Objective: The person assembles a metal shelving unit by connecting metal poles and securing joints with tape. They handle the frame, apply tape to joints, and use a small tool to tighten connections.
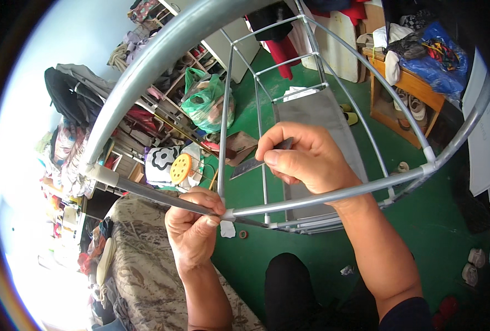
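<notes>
A tall frame of grey metal tubes [305,198] with white plastic joints stands in front of me. My left hand [194,226] is closed around a near horizontal tube, its fingertips beside a white joint [227,214] where an upright meets the tube. Above and behind the near tube, my right hand [305,160] pinches a thin, flat, dark strip with a slanted end [246,167], like a blade. The strip points down and left toward the upright, apart from my left hand. Inside the frame, low down, lies a grey sheet [316,118].
At the left is a bed with a patterned cover [145,259]. Crowded shelves, a green plastic bag [209,102] and a round yellow thing [180,168] stand behind it. A wooden shoe cabinet [405,88] is at the far right. Shoes [470,267] lie on the green floor [245,276].
</notes>
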A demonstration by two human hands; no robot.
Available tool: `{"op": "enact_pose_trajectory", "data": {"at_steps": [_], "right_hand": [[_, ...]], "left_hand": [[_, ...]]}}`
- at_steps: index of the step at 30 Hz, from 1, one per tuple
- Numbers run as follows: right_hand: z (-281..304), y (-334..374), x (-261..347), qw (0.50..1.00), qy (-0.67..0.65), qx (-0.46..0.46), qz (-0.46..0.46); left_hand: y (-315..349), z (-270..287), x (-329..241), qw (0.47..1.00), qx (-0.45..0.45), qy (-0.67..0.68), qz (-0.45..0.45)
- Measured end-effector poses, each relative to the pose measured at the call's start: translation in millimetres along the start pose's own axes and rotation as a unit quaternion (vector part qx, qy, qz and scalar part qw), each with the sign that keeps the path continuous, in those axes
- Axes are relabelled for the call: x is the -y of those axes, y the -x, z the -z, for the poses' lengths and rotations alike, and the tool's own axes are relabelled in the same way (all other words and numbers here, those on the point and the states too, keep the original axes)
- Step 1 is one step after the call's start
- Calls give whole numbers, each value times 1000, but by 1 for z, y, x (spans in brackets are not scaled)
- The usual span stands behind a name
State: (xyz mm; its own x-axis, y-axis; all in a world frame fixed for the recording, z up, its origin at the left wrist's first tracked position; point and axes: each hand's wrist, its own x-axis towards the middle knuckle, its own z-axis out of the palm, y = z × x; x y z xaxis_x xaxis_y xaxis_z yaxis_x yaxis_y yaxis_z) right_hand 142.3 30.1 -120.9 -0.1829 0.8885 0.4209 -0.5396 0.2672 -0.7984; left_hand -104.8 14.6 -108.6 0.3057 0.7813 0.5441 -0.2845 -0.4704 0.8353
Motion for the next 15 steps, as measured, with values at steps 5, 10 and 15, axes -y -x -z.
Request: {"op": "enact_pose_trajectory", "data": {"at_steps": [5, 10, 15], "right_hand": [[4, 2, 0, 1000, 3, -1, 6], [7, 4, 0, 1000, -2, -5, 16], [8, 5, -1, 1000, -6, -2, 7]], "left_hand": [[-5, 8, 7, 996, 34, 75, 39], [-11, 12, 13, 991, 53, 114, 45], [-10, 14, 8, 988, 40, 134, 62]]}}
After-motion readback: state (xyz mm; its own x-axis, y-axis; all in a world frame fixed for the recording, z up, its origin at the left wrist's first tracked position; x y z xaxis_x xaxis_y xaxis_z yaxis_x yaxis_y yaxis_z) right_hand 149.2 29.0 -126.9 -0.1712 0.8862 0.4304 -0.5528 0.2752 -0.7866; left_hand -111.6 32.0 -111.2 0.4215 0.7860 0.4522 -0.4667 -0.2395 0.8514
